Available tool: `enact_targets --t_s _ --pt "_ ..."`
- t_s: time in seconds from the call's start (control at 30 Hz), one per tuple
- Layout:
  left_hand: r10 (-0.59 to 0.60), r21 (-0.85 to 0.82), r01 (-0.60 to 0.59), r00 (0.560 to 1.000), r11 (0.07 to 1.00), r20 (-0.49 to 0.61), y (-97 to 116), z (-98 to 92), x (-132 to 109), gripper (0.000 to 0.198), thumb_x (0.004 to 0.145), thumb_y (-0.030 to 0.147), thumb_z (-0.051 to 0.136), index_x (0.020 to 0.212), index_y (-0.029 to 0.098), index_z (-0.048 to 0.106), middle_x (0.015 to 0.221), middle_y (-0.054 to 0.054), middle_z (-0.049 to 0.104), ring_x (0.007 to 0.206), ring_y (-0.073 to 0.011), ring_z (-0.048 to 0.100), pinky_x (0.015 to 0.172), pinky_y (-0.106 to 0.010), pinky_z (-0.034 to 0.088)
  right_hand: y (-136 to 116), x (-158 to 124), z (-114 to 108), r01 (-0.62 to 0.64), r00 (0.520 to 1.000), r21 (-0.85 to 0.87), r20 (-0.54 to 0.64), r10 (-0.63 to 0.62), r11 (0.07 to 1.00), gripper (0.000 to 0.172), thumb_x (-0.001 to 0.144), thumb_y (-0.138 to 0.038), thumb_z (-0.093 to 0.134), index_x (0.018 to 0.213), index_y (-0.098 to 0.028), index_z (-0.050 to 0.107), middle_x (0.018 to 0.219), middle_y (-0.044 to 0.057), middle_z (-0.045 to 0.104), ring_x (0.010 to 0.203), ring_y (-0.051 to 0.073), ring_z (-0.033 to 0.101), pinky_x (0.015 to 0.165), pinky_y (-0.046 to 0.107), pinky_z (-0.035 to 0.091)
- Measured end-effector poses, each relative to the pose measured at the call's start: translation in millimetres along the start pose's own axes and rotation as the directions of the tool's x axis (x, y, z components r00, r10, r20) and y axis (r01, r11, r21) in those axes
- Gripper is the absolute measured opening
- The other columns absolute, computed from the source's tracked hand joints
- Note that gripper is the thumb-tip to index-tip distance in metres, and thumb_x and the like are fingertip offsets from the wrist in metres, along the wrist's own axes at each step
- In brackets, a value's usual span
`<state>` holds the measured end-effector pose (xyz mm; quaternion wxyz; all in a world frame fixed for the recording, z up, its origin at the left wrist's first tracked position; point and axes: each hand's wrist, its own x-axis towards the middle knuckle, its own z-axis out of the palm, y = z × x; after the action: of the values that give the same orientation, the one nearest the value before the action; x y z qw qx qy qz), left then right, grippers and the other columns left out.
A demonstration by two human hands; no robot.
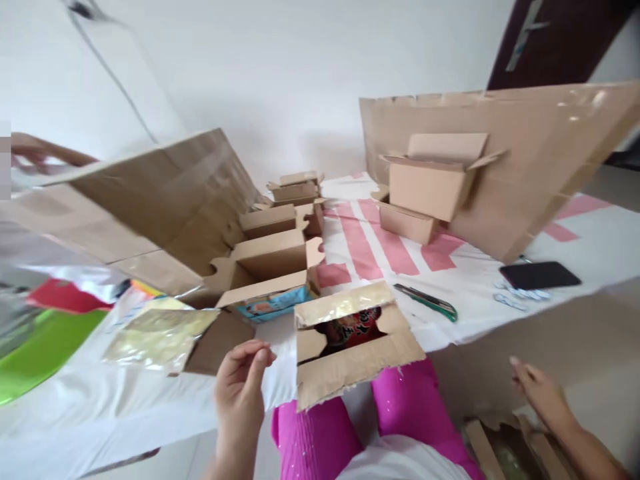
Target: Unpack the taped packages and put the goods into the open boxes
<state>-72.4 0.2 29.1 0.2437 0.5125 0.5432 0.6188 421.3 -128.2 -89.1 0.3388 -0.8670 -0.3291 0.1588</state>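
Note:
My left hand [240, 390] hovers just above the table's front edge with its fingers loosely curled and nothing in them. It is close to a flattened cardboard piece covered with tape [170, 340]. Right of it a small taped cardboard box [350, 343] lies open over the table edge, with something red inside. My right hand [537, 393] reaches down to the right, off the table, fingers spread, above cardboard scraps [505, 443] on the floor. It holds nothing.
Several small cardboard boxes [273, 257] are lined up mid-table, two more [425, 193] stand against a large cardboard sheet [525, 160]. A green box cutter [427, 302], a black phone [540, 275] and a green tray [35, 347] lie on the white-and-pink cloth [380, 253]. Another person's arm [40, 152] shows far left.

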Motion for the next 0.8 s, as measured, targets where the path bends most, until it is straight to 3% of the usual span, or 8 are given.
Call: enact_targets --t_s 0.1,0.17,0.27,0.3,0.37,0.57,0.67,0.8 --pt "0.229 0.107 -0.262 0.941 0.959 0.250 40 12.5 5 0.011 0.089 0.028 0.060 0.090 0.019 0.064 0.084 -0.003 0.069 0.073 -0.0149 0.067 0.068 -0.027 0.055 -73 10 1 0.310 0.942 0.310 0.024 -0.333 0.899 0.041 0.090 -0.057 0.046 0.066 -0.028 0.061 0.066 0.009 0.069 0.068 0.025 0.069 0.064 0.036 0.055" --pt "0.241 0.185 -0.436 0.750 0.881 0.616 64 29.3 4 0.014 0.093 0.022 0.053 0.098 0.020 0.066 0.092 -0.006 0.072 0.087 -0.0183 0.069 0.078 -0.029 0.056 -137 -5 -2 0.534 0.809 0.448 -0.025 -0.587 0.717 0.024 0.091 -0.047 0.054 0.081 -0.027 0.064 0.075 0.007 0.070 0.069 0.022 0.067 0.064 0.032 0.054" --pt "0.056 0.225 -0.610 0.407 0.760 0.912 82 56.8 -5 0.025 0.091 0.015 0.048 0.108 0.019 0.065 0.102 -0.009 0.072 0.095 -0.0225 0.068 0.086 -0.035 0.055 -231 -47 0 0.690 0.298 0.649 0.150 -0.943 0.321 0.019 0.096 -0.035 0.049 0.100 -0.025 0.064 0.092 0.007 0.071 0.092 0.022 0.068 0.080 0.034 0.055" --pt "0.013 0.235 -0.647 0.354 0.725 0.935 82 63.4 -8 0.027 0.090 0.015 0.049 0.111 0.018 0.065 0.105 -0.010 0.072 0.098 -0.0239 0.068 0.089 -0.038 0.054 -256 -61 4 0.698 0.159 0.659 0.239 -0.958 0.280 0.020 0.096 -0.032 0.048 0.107 -0.025 0.063 0.101 0.007 0.071 0.097 0.021 0.067 0.085 0.033 0.054" --pt "-0.008 0.255 -0.702 0.334 0.665 0.942 75 69.5 -13 0.031 0.090 0.020 0.050 0.118 0.017 0.063 0.113 -0.011 0.070 0.107 -0.0268 0.064 0.101 -0.046 0.047 -288 -83 16 0.720 0.025 0.619 0.429 -0.903 0.313 0.025 0.095 -0.022 0.048 0.117 -0.024 0.060 0.113 0.007 0.069 0.105 0.019 0.065 0.091 0.032 0.053" --pt "0.033 0.386 -0.747 0.478 0.542 0.878 54 49.3 -9 0.053 0.091 0.057 0.050 0.131 0.022 0.058 0.135 -0.014 0.059 0.134 -0.0353 0.044 0.117 -0.065 0.018 -286 -100 63 0.882 0.118 0.305 0.596 -0.794 0.360 0.046 0.092 -0.026 0.053 0.138 -0.021 0.051 0.131 0.013 0.062 0.114 0.027 0.064 0.093 0.042 0.053" --pt "0.036 0.408 -0.754 0.494 0.515 0.869 57 41.8 -3 0.058 0.088 0.061 0.054 0.132 0.024 0.057 0.135 -0.015 0.058 0.134 -0.0369 0.045 0.116 -0.068 0.018 -278 -101 72 0.949 0.135 0.186 0.487 -0.863 0.253 0.043 0.089 -0.035 0.060 0.129 -0.020 0.060 0.122 0.014 0.068 0.105 0.031 0.067 0.089 0.048 0.053" --pt "0.099 0.467 -0.675 0.622 0.571 0.777 56 33.3 3 0.053 0.085 0.052 0.064 0.128 0.023 0.057 0.139 -0.015 0.055 0.131 -0.0357 0.049 0.110 -0.058 0.040 -282 -87 71 0.993 0.117 -0.013 0.294 -0.949 0.118 0.042 0.087 -0.039 0.061 0.124 -0.020 0.063 0.120 0.016 0.069 0.104 0.036 0.064 0.087 0.056 0.050"
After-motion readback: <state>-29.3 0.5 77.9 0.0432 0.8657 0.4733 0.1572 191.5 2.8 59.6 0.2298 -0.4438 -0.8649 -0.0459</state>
